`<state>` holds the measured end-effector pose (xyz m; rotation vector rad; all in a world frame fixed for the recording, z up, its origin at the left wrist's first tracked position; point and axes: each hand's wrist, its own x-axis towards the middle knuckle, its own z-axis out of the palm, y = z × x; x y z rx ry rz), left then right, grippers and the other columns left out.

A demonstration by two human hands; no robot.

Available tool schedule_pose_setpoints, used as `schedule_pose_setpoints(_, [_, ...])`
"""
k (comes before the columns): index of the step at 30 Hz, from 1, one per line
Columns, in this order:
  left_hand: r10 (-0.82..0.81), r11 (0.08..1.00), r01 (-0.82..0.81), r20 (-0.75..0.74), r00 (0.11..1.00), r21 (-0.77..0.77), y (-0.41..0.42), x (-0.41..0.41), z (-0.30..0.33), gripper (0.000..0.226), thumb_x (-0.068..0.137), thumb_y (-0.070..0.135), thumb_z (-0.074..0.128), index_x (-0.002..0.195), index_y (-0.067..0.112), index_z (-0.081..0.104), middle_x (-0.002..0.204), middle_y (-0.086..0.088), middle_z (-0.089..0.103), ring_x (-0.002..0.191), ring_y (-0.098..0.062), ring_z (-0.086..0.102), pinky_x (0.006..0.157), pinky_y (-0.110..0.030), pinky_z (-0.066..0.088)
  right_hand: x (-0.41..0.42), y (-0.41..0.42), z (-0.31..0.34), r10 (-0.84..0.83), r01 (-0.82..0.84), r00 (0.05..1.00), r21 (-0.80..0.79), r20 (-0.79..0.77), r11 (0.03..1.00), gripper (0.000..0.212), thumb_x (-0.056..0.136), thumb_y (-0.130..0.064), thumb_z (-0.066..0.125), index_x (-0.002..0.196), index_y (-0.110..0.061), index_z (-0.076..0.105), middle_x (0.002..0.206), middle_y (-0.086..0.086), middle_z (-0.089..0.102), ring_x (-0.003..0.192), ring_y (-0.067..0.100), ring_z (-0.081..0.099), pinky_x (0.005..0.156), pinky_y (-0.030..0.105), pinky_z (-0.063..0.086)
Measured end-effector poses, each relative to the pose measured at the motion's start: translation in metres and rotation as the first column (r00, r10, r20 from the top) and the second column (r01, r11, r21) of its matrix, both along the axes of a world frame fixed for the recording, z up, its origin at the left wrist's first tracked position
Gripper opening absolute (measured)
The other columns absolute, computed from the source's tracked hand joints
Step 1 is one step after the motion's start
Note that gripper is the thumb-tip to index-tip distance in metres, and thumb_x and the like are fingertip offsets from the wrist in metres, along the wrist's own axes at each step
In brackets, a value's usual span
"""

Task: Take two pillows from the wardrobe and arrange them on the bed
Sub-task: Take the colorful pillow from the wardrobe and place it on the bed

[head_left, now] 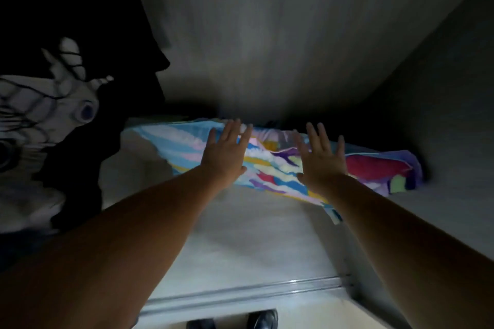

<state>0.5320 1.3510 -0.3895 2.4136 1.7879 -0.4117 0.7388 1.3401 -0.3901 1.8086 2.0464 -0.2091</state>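
I see a dark garment [66,115] with a pale unicorn print hanging at left, and two black shoes [263,319] on the floor [320,312] below.

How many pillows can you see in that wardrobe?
1: a colourful pillow lies on the wardrobe floor, under the left hand and right hand. A second may be hidden in the dark behind it.

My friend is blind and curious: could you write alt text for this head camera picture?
Two bare arms reach into a dim wardrobe, the left hand and right hand open with fingers spread over a brightly multicoloured pillow lying on the wardrobe floor. A dark garment with a pale unicorn print hangs at the left, and dark shoes show at the bottom edge.
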Motion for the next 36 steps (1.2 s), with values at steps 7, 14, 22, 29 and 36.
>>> schedule_pose_setpoints(7, [-0.018,0.998,0.021,-0.057,0.998,0.053,0.052,0.007,-0.087,0.101,0.074,0.041,0.073,0.150,0.015,0.012,0.148,-0.010,0.037,0.136,-0.026,0.036,0.113,-0.048,0.023,0.026,0.035,-0.083,-0.074,0.075,0.997,0.074,-0.011,0.994,0.100,0.085,-0.045,0.064,0.154,-0.022,-0.004,0.158,0.009,0.021,0.146,0.033,0.019,0.115,0.060,0.014])
schedule_pose_setpoints(14, [-0.033,0.999,0.038,-0.174,0.984,0.023,0.025,0.003,-0.094,0.034,0.087,0.028,0.057,0.119,0.017,0.058,0.117,-0.005,0.064,0.109,-0.026,0.059,0.091,-0.035,0.041,0.013,0.016,-0.089,-0.044,0.047,0.995,0.040,-0.085,0.998,0.045,0.096,-0.028,0.049,0.138,-0.014,0.045,0.132,0.010,0.054,0.120,0.033,0.052,0.095,0.037,0.043])
schedule_pose_setpoints(22, [-0.166,0.985,0.171,-0.167,0.972,0.019,-0.024,0.003,-0.041,0.023,0.088,0.022,0.056,0.102,0.010,0.070,0.100,-0.008,0.073,0.097,-0.027,0.068,0.080,-0.030,0.051,0.013,-0.068,-0.056,-0.148,0.151,0.980,0.013,-0.135,0.988,0.030,0.092,-0.021,0.046,0.115,-0.017,0.066,0.117,0.005,0.065,0.111,0.029,0.061,0.092,0.033,0.044])
schedule_pose_setpoints(29, [-0.422,0.907,0.403,-0.241,0.874,-0.126,-0.057,0.012,0.042,0.027,0.091,0.016,0.045,0.111,0.011,0.064,0.114,-0.009,0.069,0.107,-0.029,0.064,0.089,-0.035,0.050,0.014,-0.148,0.038,-0.307,0.303,0.941,-0.052,-0.145,0.952,0.027,0.090,-0.018,0.051,0.109,-0.015,0.069,0.113,0.008,0.070,0.108,0.030,0.066,0.089,0.036,0.050])
schedule_pose_setpoints(36, [-0.675,0.738,0.658,-0.175,0.717,-0.151,-0.120,0.050,0.162,0.029,0.090,0.014,0.047,0.111,0.010,0.066,0.114,-0.011,0.069,0.106,-0.030,0.065,0.089,-0.039,0.051,0.028,-0.257,0.146,-0.544,0.545,0.821,-0.044,-0.176,0.837,0.029,0.089,-0.020,0.052,0.113,-0.017,0.066,0.116,0.007,0.069,0.107,0.030,0.066,0.087,0.035,0.053])
